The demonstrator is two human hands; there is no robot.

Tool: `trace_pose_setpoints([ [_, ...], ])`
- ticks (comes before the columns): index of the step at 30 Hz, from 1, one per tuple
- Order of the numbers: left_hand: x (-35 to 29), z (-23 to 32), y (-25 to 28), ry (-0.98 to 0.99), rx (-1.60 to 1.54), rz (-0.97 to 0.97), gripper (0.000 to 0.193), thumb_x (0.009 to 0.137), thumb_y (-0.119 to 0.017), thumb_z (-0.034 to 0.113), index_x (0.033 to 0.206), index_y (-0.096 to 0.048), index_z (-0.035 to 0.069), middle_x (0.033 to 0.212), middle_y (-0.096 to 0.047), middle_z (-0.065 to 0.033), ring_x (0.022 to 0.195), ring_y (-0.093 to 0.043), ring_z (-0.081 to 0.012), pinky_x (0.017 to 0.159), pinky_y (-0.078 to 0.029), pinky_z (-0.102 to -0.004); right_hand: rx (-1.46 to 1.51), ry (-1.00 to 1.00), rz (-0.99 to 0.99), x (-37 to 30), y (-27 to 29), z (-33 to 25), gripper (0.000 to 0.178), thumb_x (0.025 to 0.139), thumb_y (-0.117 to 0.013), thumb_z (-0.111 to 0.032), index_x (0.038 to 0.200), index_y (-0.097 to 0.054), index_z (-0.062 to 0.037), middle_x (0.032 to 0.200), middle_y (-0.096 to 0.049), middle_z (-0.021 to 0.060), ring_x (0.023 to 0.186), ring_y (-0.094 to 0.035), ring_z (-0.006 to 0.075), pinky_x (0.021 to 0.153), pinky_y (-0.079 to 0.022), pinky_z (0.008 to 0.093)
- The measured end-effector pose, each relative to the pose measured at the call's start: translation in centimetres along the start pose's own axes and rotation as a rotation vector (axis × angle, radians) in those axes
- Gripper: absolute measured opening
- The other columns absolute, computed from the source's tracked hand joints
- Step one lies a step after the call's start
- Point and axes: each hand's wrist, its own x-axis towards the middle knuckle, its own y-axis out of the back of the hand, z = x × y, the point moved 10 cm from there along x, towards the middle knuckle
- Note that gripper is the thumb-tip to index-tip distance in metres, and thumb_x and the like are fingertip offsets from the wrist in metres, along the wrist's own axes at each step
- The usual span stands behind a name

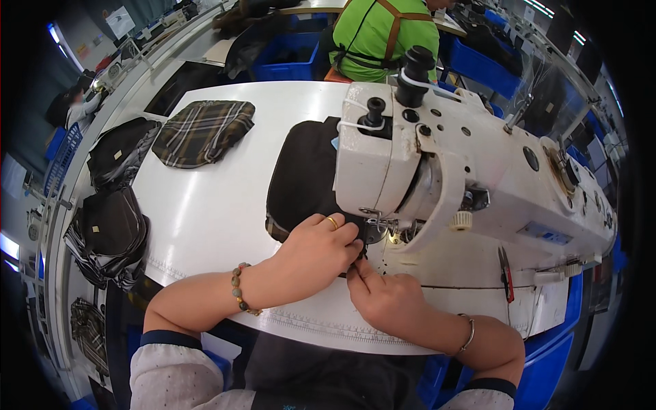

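Under the head of a white sewing machine (pixel 383 157) lies a dark fabric piece (pixel 301 174) with rounded corners and a bit of plaid at its lower left edge. My left hand (pixel 318 246), with a ring and a beaded bracelet, rests on its near edge, fingers curled and pressed down close to the needle area. Just beside it my right hand (pixel 386 294) pinches the near corner of the same fabric between thumb and fingers. The two hands' fingertips almost meet. The exact grip under the left fingers is hidden.
A plaid fabric piece (pixel 205 133) lies on the white table (pixel 205 219) at the far left. Stacks of dark pieces (pixel 113 222) sit beyond its left edge. Red-handled snips (pixel 506 275) lie to the right. A person in a green top (pixel 383 37) sits behind, near blue bins (pixel 287 58).
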Motion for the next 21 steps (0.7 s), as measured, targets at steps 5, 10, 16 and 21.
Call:
trace_pose_setpoints([
  [5, 0.4, -1.0, -0.1, 0.018, 0.048, 0.054, 0.023, 0.076, -0.065, 0.013, 0.097, -0.072, 0.006, 0.088, -0.058, -0.0018, 0.093, -0.058, -0.0181, 0.078, -0.046, -0.0303, -0.035, -0.077, -0.011, 0.5, -0.7, 1.6, 0.02, 0.077, -0.068, -0.011, 0.095, -0.071, -0.0009, 0.098, -0.073, 0.0191, 0.044, -0.057, 0.0115, 0.039, -0.044, 0.0262],
  [10, 0.0, -2.1, 0.2, 0.021, 0.022, 0.033, 0.029, 0.076, -0.066, 0.013, 0.104, -0.073, 0.008, 0.096, -0.062, -0.0019, 0.096, -0.06, -0.018, 0.079, -0.046, -0.0307, -0.021, -0.077, 0.021, 0.5, -0.5, 2.0, 0.022, 0.077, -0.067, -0.012, 0.096, -0.071, -0.0015, 0.101, -0.073, 0.0193, 0.043, -0.057, 0.0118, 0.038, -0.044, 0.0267],
  [16, 0.4, -3.4, 0.2, 0.082, -0.077, 0.062, 0.026, 0.073, -0.068, 0.012, 0.097, -0.076, 0.012, 0.095, -0.067, 0.0012, 0.093, -0.062, -0.0173, 0.079, -0.046, -0.0312, -0.011, -0.031, 0.008, 0.2, -0.3, 1.3, 0.026, 0.077, -0.067, -0.01, 0.1, -0.071, -0.0005, 0.111, -0.071, 0.0186, 0.045, -0.056, 0.0109, 0.04, -0.044, 0.0267],
  [21, 0.5, -4.1, 0.8, 0.09, -0.132, 0.126, 0.023, 0.07, -0.069, 0.01, 0.092, -0.077, 0.014, 0.094, -0.069, 0.0025, 0.091, -0.062, -0.0177, 0.079, -0.046, -0.0319, 0.118, -0.033, 0.002, 0.4, -0.6, 1.0, 0.029, 0.077, -0.066, -0.009, 0.104, -0.07, 0.0004, 0.118, -0.069, 0.0175, 0.047, -0.057, 0.01, 0.042, -0.044, 0.0254],
])
